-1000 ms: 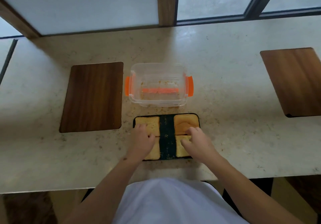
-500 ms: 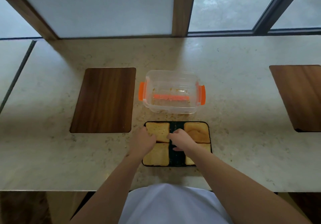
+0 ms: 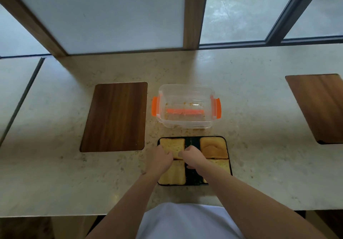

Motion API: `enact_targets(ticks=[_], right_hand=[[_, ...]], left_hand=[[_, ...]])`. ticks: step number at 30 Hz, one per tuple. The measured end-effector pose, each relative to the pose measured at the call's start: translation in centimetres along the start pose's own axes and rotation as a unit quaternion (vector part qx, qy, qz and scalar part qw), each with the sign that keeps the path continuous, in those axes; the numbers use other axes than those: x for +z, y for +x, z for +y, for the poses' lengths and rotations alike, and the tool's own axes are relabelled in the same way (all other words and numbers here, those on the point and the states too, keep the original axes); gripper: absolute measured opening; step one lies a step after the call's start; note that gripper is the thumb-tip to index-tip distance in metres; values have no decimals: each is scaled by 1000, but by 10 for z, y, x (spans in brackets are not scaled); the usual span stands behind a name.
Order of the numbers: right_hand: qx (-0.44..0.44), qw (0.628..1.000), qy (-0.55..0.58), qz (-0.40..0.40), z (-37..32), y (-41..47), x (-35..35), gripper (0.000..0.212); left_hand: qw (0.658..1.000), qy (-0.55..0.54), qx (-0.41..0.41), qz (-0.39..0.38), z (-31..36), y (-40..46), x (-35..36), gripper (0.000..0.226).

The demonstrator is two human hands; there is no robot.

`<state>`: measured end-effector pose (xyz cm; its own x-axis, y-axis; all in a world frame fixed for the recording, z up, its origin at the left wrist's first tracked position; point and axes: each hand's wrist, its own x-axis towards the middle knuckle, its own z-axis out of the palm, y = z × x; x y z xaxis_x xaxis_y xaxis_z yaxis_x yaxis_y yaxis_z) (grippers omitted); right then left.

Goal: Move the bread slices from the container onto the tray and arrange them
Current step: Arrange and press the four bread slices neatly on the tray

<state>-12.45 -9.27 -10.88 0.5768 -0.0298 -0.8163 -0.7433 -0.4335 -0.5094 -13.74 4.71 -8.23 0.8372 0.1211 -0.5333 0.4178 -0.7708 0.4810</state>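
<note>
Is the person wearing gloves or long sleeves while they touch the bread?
No gloves and no long sleeves. The left hand and the right hand are both bare, and the forearms are uncovered as far as the view shows. No watch, ring or bracelet can be seen. Below the arms there is a white top.

Pale stone counter (image 3: 259, 164) with inset wood panels (image 3: 115, 116), below daylit frosted windows (image 3: 111, 12)
</note>
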Motion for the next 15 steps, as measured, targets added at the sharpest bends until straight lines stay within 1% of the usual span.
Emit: enact_targets(ticks=[1,4,5,6,8,12,14,15], right_hand=[[0,1000,-1,0,0,0,0,14],[-2,1000,-3,3,-1,-2,1,22],[-3,1000,-5,4,-2,-2,1,22],[-3,1000,-6,5,-2,-3,1,21],[-7,1000,-11,6,-2,-4,1,21],[-12,1000,-10,12,-1,-8,-3,24],[-13,1000,-8,19,1,-6,-7,21],[-15,1000,-8,25,2,-6,-10,19]], left_hand=[[1000,-4,-3,0,0,0,-1,14],[1000,-22,-11,5,1,0,-2,39],[1000,-23,-18,7,2,0,-2,40],[1000,-21,-21,7,3,0,-2,35],[1000,-13,-22,3,4,2,-1,17],[1000,-7,-19,-3,4,5,4,20],[1000,-7,-17,-10,6,6,6,18],[1000,-9,-16,-15,6,6,7,25]])
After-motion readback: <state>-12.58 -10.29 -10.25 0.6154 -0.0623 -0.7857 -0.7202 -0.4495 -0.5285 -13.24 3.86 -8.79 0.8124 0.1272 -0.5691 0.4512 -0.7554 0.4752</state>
